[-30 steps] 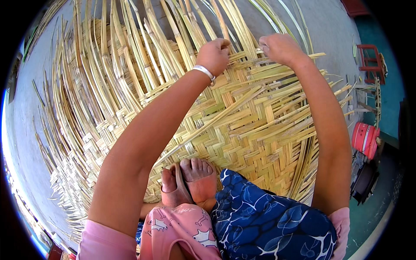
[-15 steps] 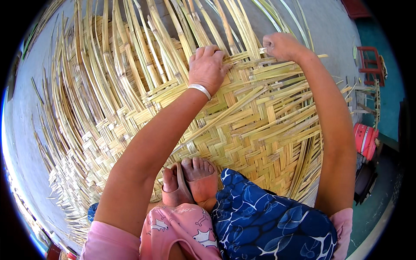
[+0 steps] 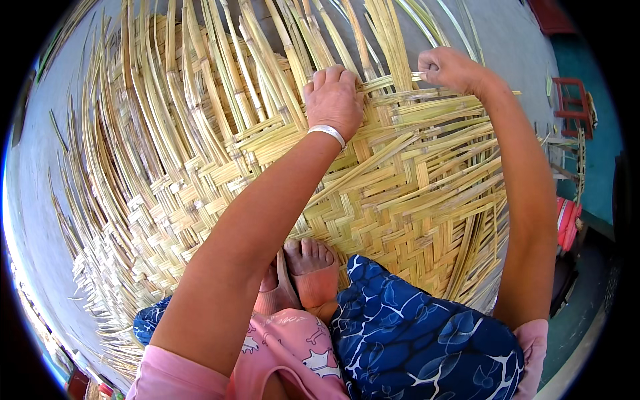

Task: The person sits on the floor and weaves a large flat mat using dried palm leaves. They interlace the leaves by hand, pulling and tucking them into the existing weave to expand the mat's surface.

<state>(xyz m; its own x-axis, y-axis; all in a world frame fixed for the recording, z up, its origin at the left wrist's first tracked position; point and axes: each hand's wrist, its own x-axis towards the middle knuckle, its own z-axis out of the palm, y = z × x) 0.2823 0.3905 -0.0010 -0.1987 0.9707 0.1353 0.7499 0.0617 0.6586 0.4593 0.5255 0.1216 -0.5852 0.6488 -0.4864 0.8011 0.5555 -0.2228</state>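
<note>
While left hand (image 3: 333,100) presses flat, open, on woven mat (image 3: 400,200) | right hand (image 3: 453,69) at 1 o'clock pinches strip (image 3: 400,80) | I'd pull it snug, level.

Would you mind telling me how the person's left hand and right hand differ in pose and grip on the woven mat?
The left hand lies knuckles up, fingers pressed down on the woven mat; the right hand is curled into a fist, pinching a thin strip. The left hand wears a white wristband; the right wrist is bare. The left hand sits nearer the mat's middle, the right farther out. Both work at the mat's unfinished edge.
</note>
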